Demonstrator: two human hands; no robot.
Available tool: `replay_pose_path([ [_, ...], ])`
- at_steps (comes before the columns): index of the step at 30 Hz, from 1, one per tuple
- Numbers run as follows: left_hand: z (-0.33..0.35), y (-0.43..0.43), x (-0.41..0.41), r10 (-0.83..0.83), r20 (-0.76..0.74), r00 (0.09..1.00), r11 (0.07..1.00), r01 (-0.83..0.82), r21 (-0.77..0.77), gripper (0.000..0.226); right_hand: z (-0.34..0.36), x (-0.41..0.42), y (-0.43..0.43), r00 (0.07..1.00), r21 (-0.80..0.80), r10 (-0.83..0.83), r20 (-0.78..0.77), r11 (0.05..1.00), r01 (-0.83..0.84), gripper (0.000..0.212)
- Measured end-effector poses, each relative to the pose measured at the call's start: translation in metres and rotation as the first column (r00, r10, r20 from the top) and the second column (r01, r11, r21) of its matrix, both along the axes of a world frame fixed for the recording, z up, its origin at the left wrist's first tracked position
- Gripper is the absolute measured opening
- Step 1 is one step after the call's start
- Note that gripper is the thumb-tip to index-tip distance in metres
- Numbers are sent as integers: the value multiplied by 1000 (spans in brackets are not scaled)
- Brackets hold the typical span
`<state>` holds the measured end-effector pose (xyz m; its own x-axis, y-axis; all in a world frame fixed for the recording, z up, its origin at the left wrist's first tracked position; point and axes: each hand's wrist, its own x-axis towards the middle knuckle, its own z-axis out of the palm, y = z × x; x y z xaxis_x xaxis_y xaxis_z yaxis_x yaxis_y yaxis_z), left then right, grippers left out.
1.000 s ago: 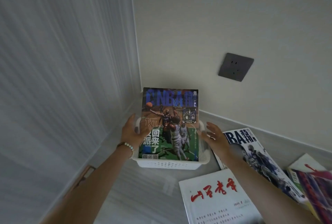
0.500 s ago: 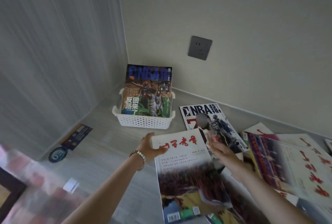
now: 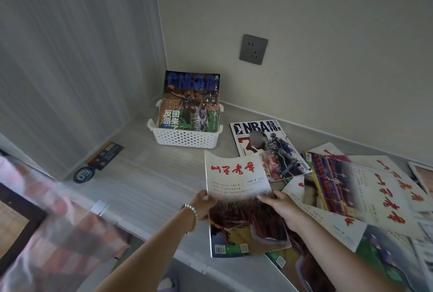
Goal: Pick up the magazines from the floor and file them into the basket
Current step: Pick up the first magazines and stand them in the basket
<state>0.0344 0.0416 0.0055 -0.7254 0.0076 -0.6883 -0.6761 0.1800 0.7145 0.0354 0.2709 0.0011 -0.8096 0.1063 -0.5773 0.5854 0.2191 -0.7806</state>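
One basket (image 3: 185, 138), two hands.

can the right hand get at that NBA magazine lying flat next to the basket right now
Probably not right away: the right hand is gripping the red-lettered magazine, whose raised top edge overlaps the NBA magazine's lower corner.

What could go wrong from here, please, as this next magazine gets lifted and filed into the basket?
The magazine with red calligraphy is held only at its side edges by the left hand and right hand; being limp, it may sag or slip from that grip.

It overlaps the NBA magazine and others, so lifting could drag them.

The white basket already holds an upright magazine leaning back; pushing another in might tip it or shift the basket.
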Motion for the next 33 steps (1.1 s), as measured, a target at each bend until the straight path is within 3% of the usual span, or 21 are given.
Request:
replay_pose_path([
  [6, 10, 6, -8, -82, -207, 975, 995, 92, 41, 19, 1, 14, 11, 983, -21, -174, -49, 985, 174, 26],
  [13, 77, -9, -53, -15, -296, 955, 984, 67, 166, 8, 53, -22, 8, 940, -251, -284, -186, 939, 234, 16],
  [20, 112, -66, -123, 96, -415, 905, 982, -17, 190, 34, 88, -104, -44, 898, -313, -298, -325, 929, 195, 17],
  [23, 116, -97, -159, 143, -482, 864, 985, -77, 155, 36, 100, -143, -73, 882, -228, -247, -401, 960, 166, 8],
  [33, 119, -171, -279, 236, -492, 838, 968, -157, 197, 36, 106, -275, -152, 789, -171, -243, -563, 969, 177, 13],
])
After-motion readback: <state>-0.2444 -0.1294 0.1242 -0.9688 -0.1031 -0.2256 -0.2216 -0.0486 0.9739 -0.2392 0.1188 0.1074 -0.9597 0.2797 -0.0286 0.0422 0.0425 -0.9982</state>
